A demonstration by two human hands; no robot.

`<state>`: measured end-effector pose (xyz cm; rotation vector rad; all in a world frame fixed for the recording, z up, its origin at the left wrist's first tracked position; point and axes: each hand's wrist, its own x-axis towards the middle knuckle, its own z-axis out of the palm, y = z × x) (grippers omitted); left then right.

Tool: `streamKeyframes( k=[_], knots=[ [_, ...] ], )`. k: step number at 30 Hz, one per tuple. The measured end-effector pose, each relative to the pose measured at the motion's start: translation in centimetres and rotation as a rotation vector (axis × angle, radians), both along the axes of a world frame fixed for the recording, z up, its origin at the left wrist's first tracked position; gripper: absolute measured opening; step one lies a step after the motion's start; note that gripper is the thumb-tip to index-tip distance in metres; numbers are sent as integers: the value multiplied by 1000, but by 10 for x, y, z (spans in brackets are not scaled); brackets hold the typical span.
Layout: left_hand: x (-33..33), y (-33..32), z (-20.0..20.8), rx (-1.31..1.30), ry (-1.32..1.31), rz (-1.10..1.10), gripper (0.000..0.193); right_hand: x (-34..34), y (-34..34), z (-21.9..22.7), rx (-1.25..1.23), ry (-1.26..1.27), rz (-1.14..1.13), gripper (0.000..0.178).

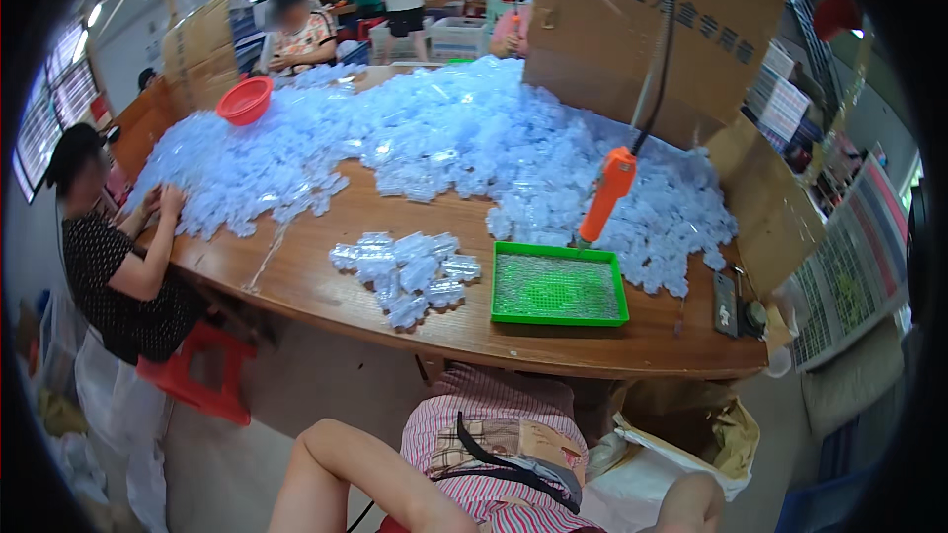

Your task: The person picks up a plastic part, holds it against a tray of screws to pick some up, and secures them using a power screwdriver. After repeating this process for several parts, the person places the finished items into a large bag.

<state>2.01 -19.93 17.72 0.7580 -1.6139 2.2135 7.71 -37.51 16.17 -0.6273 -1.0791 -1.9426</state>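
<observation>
Dark writing [683, 18] printed on cardboard [607, 69], orange tool [609, 192] hung slanting, pointed down at green tray [558, 320] near surface's [553, 355] front edge, fingers' grip cannot be told

The tray [559, 319] sits on the table [296, 262] near its front edge, with small parts [538, 281] in it. Left of the tray, apart from it, lies a small group of pieces [407, 271]. Behind the tray spreads a large heap [444, 128], reaching left and right past it. Far back and left of the tray, a basin [245, 101] rests on the heap. A power screwdriver [612, 188] hangs above the tray's back rim; a cardboard sheet [642, 59] stands behind the tray, toward the right. Well left of the tray, a co-worker [123, 266] sits on a stool [212, 375]. An open sack [681, 484] stands below the tray, before it and rightward.
</observation>
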Motion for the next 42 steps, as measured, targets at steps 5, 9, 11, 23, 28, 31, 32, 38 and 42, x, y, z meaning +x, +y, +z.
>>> streamKeyframes(
  k=[5,9,11,23,28,31,32,38,42],
  knots=[
    [22,57,-99,-371,86,750,14,55,25,-20,-293,-220,-7,34],
    [50,147,-103,-456,1481,1072,30,76,25,-50,-353,30,-59,19],
    [41,201,-140,-662,1683,1429,34,82,25,-49,-580,176,-120,7],
    [80,230,-180,-627,1954,1454,55,162,103,-137,-1286,1080,-272,32],
    [87,235,-186,-677,2023,1142,59,194,133,-186,-1299,1124,-296,31],
    [84,237,-189,-676,1921,1162,57,197,138,-194,-1329,1128,-182,25],
    [84,238,-189,-666,1933,1173,57,195,138,-193,-1330,1143,-171,25],
    [88,218,-176,-643,1959,939,64,185,142,-169,-1274,1218,180,29],
    [94,182,-160,-324,2205,483,53,164,157,-138,-1351,1672,829,54]
  ],
)
